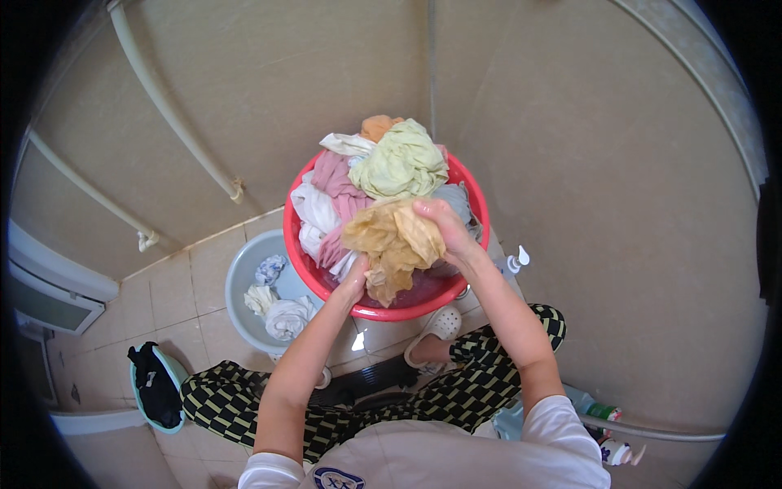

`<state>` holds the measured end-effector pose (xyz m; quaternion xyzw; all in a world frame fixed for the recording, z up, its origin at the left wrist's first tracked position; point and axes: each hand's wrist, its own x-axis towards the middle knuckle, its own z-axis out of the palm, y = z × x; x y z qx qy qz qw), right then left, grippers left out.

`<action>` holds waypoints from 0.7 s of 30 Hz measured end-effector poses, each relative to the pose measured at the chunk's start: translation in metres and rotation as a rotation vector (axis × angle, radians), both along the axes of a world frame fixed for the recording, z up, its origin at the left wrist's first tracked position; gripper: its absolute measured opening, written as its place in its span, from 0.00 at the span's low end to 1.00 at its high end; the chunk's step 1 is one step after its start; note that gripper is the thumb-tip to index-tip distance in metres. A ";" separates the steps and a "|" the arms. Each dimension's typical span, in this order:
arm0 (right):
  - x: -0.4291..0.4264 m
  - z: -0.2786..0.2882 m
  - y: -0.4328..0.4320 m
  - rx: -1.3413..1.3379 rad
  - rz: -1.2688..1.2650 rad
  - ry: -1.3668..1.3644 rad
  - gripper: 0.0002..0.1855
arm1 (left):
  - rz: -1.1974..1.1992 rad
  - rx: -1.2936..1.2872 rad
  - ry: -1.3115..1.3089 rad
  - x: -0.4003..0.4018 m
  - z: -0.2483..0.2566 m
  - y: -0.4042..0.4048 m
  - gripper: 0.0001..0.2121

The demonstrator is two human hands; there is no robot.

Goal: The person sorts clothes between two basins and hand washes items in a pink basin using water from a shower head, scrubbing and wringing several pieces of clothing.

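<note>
A wet, crumpled tan cloth (397,244) is held between my two hands above the front of a red plastic basin (391,314). My right hand (443,223) grips its upper right side, thumb on top. Lower down, my left hand (356,278) holds its left edge, with the fingers partly hidden. Behind the cloth, the basin is heaped with a pale green garment (403,162), a pink garment (339,183), white fabric (314,211), a grey garment (453,198) and an orange cloth (380,127). Some water (421,290) shows at the basin's front.
To the left, a pale blue basin (238,305) on the tiled floor holds several wrung cloths (289,318). A small bucket (177,363) contains black fabric (156,385). A pump bottle (514,263) stands right of the red basin. White pipes (165,104) run down the wall.
</note>
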<state>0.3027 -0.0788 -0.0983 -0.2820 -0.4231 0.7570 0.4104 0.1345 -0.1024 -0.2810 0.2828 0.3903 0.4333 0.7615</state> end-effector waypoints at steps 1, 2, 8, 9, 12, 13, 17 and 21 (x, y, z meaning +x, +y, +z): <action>0.005 -0.010 0.001 0.029 0.019 -0.139 0.17 | -0.020 -0.022 -0.017 -0.001 0.002 0.001 0.23; 0.012 -0.024 0.000 0.058 0.037 -0.278 0.16 | 0.033 -0.054 -0.052 -0.001 0.001 0.001 0.20; 0.041 -0.156 0.003 0.187 0.209 -0.883 0.20 | 0.075 -0.088 0.076 -0.010 -0.006 0.003 0.15; 0.042 -0.168 0.004 0.107 0.269 -0.951 0.22 | 0.052 -0.091 0.160 -0.008 0.001 0.003 0.15; 0.038 -0.200 0.016 0.220 0.380 -1.276 0.23 | -0.096 0.130 0.594 -0.008 -0.008 -0.001 0.20; 0.036 -0.204 0.020 0.316 0.399 -1.408 0.23 | -0.166 0.248 0.763 -0.004 -0.003 0.000 0.22; -0.006 -0.223 0.009 0.428 0.575 -1.568 0.22 | -0.852 0.478 1.364 -0.016 -0.033 0.007 0.30; -0.032 -0.287 0.004 0.424 0.599 -1.726 0.18 | -1.114 0.328 1.463 -0.027 -0.101 0.018 0.22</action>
